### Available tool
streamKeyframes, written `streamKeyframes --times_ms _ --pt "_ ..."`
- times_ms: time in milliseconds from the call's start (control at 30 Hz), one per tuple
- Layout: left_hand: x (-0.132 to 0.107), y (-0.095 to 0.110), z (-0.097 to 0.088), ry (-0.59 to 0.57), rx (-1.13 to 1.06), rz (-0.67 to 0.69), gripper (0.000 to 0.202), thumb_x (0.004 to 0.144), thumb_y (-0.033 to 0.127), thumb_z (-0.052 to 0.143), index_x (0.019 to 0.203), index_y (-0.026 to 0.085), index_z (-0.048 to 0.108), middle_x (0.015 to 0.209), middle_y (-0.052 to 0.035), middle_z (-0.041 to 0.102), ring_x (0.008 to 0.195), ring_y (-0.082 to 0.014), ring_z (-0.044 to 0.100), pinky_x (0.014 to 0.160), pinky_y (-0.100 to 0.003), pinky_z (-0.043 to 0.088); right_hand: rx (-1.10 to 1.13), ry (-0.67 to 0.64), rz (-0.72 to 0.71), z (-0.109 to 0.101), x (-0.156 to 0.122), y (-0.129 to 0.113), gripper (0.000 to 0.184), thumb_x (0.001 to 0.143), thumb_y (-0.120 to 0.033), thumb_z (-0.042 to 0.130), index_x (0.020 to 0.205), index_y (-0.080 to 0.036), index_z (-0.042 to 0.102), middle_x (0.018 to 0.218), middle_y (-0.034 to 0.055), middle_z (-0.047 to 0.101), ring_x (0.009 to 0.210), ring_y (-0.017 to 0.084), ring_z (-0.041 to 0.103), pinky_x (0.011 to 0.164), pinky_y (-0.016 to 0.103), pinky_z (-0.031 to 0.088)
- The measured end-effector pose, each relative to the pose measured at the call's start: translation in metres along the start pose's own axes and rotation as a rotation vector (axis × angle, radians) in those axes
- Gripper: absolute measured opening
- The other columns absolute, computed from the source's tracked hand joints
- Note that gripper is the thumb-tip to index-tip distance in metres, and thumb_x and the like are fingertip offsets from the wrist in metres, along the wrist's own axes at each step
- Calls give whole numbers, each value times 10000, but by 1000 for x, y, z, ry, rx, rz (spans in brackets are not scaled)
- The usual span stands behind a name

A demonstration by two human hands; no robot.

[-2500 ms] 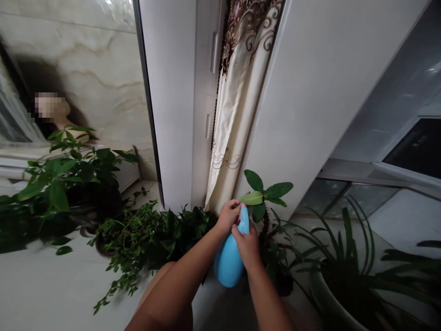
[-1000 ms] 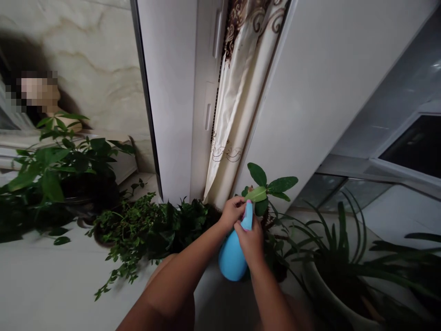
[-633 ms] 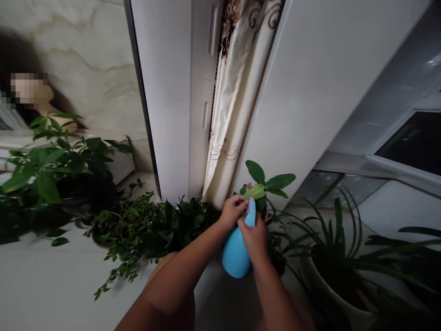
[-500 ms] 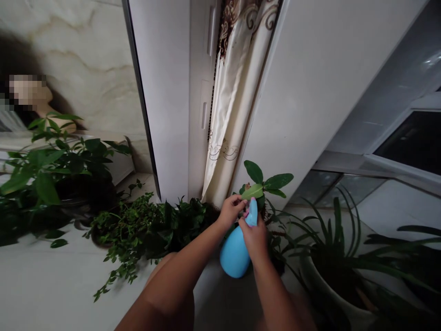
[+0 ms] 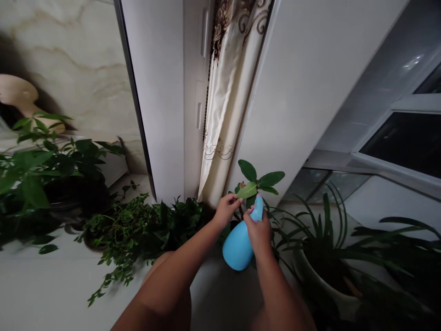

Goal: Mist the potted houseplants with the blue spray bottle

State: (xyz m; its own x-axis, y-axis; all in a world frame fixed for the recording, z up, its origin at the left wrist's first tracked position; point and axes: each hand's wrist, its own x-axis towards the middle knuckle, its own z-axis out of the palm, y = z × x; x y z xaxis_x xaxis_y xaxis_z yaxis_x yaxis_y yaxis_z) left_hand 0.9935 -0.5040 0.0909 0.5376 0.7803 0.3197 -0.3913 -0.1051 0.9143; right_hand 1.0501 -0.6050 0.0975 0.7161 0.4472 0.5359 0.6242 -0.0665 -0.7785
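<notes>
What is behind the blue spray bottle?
A leafy plant and the floor show beyond the blue spray bottle; what the bottle and the right hand cover cannot be seen.

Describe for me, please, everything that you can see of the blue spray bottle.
The spray bottle has a smooth, rounded, opaque blue body, apparently plastic, and a lighter blue spray head with pink parts, including the tip. It is tilted, with its base toward the lower left of the picture and its head toward the upper right, close to the green leaves. The right hand grips it around the neck, hiding that part. Its contents cannot be seen.
</notes>
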Motion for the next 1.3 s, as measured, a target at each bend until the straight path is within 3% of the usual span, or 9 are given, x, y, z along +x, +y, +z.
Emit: streamKeyframes --times_ms 200,333,467,567,833,933,1100,1233,1300 --pt "-1 0 0 21 4 6 286 623 411 714 641 148 602 568 35 517 547 -72 429 553 -209 330 34 34 66 -15 4 6 426 651 -368 542 1026 -175 609 834 61 656 810 244 620 789 383 466" --pt "-2 -1 0 28 8 3 255 640 381 709 633 151 599 569 38 515 556 -76 438 567 -211 335 92 -31 -3 -21 5 11 338 667 -361 552 943 -175 616 878 67 659 858 234 622 822 373 471" --pt "-1 -5 1 18 9 -4 255 632 370 715 622 146 593 577 36 525 570 -80 456 584 -212 350 55 -165 -77 -18 3 13 469 656 -305 559 1108 -187 603 816 24 661 753 203 627 748 342 498" --pt "-1 -6 3 7 9 -6 259 636 382 703 648 144 602 597 30 540 587 -85 467 600 -214 359 37 -174 -120 -14 1 14 598 663 -287 551 1255 -205 519 810 8 655 729 193 619 720 334 505" --pt "-4 -5 7 -46 21 -34 323 617 448 706 651 146 598 598 33 534 589 -83 452 590 -205 348 3 -112 -129 -10 -8 8 461 636 -205 514 1087 -191 605 742 15 608 720 203 589 712 354 508" --pt "-4 -5 4 -87 34 -77 386 590 509 712 694 155 598 647 23 568 634 -92 487 627 -206 378 -5 -163 -182 -12 -14 4 480 636 -184 515 1108 -203 599 787 27 629 769 214 593 750 370 505" --pt "-21 -10 -15 -262 107 -300 626 569 751 575 675 135 602 618 -28 604 561 -108 524 551 -223 396 77 -229 -307 -39 -28 -3 516 719 -220 530 1235 -234 518 1000 44 650 954 220 599 867 380 484" --pt "-60 -3 -29 -634 179 -793 827 495 897 413 817 167 631 702 -68 665 545 -161 589 487 -257 435 91 -166 -359 -72 -46 -12 415 788 -274 543 1202 -248 525 1105 63 620 1053 232 568 919 401 461" --pt "-87 3 -26 -787 56 -953 879 493 911 364 955 210 621 845 -86 687 648 -202 633 512 -286 475 73 -128 -343 -84 -55 -16 390 799 -295 549 1187 -253 531 1126 72 608 1076 241 554 933 419 448"
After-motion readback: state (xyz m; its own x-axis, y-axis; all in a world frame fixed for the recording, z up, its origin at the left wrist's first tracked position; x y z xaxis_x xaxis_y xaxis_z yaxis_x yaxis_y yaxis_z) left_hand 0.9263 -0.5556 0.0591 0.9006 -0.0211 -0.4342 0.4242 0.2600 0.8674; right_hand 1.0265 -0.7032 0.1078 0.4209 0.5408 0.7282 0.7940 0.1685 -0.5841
